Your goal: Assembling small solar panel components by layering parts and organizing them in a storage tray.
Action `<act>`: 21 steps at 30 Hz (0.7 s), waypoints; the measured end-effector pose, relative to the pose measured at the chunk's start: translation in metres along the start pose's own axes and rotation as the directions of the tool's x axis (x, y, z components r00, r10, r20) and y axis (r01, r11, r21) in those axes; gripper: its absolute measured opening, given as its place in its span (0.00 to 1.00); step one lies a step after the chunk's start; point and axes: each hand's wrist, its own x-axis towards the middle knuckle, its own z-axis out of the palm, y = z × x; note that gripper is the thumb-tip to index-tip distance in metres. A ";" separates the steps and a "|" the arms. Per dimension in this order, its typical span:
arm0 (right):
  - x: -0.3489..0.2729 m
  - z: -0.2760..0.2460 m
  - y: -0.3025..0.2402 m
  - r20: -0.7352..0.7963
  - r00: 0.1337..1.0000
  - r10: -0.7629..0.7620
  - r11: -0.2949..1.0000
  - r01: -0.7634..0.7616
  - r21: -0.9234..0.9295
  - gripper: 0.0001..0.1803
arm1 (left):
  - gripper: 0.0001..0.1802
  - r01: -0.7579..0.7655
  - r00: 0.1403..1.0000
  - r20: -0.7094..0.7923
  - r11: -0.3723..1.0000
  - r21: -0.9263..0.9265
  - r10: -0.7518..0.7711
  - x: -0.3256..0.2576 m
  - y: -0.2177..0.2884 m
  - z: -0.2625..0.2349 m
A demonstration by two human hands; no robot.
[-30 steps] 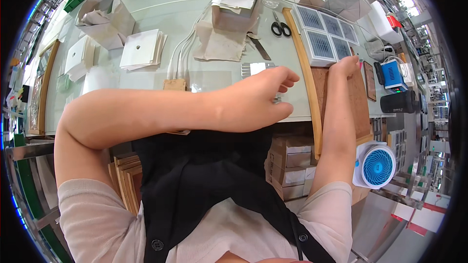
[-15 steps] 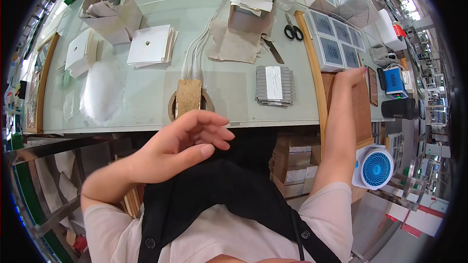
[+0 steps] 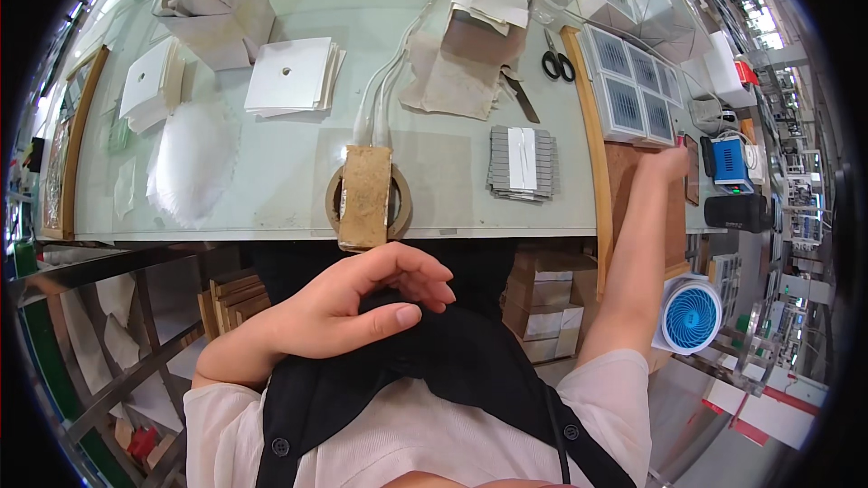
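My left hand (image 3: 366, 303) hovers in front of my black apron, just off the table's near edge. Its fingers curve loosely, with the thumb apart and nothing in the grasp. On the right, my right hand (image 3: 665, 163) reaches over a brown board in a wooden-edged tray (image 3: 601, 217). Its fingers bend in by the near end of a group of white-framed blocks (image 3: 624, 117) with grey striped faces. What those fingers hold, if anything, is hidden. A tan block (image 3: 366, 194) on a brown ring lies beyond my left hand, with pale tubes running from it.
A stack of grey strips (image 3: 522, 163) with a white band lies mid-table. Behind it are scissors (image 3: 558, 61), a dark blade (image 3: 523, 98) and a cloth-topped box (image 3: 488, 18). White square sheets (image 3: 291, 81) lie to the left. A blue fan (image 3: 694, 316) stands at lower right.
My right hand has drawn slightly nearer, away from the striped blocks. The left hand has shifted a little right and toward me, still empty. The whole view has moved slightly.
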 end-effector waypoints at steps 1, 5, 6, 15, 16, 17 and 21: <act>0.005 -0.010 -0.003 0.051 0.998 -0.045 0.996 0.049 -0.081 0.17 | 0.19 0.000 1.000 0.000 1.000 -0.002 0.000 -0.001 -0.001 -0.002; -0.135 0.020 -0.062 0.194 0.960 -0.204 0.967 0.228 -0.115 0.19 | 0.20 -0.041 0.997 -0.071 0.997 -0.062 0.037 -0.017 -0.005 -0.010; -0.163 0.024 -0.070 0.331 0.923 -0.197 0.970 0.233 -0.072 0.18 | 0.20 -0.054 0.997 -0.068 0.995 -0.088 0.048 -0.018 -0.005 -0.013; -0.247 0.083 -0.034 0.967 0.186 0.172 0.721 0.646 -0.253 0.12 | 0.20 -0.075 0.988 -0.145 0.990 -0.118 0.057 -0.041 -0.007 -0.026; -0.240 0.093 -0.024 0.968 0.211 0.136 0.646 0.722 -0.248 0.13 | 0.20 -0.069 0.984 -0.169 0.992 -0.108 0.050 -0.045 -0.008 -0.027; -0.232 0.105 -0.015 0.968 0.233 0.094 0.560 0.791 -0.245 0.15 | 0.20 -0.064 0.981 -0.189 0.993 -0.099 0.045 -0.049 -0.008 -0.029; -0.181 0.150 0.034 0.957 0.183 -0.225 0.420 0.904 -0.074 0.17 | 0.20 -0.082 0.971 -0.232 0.989 -0.121 0.052 -0.062 -0.017 -0.031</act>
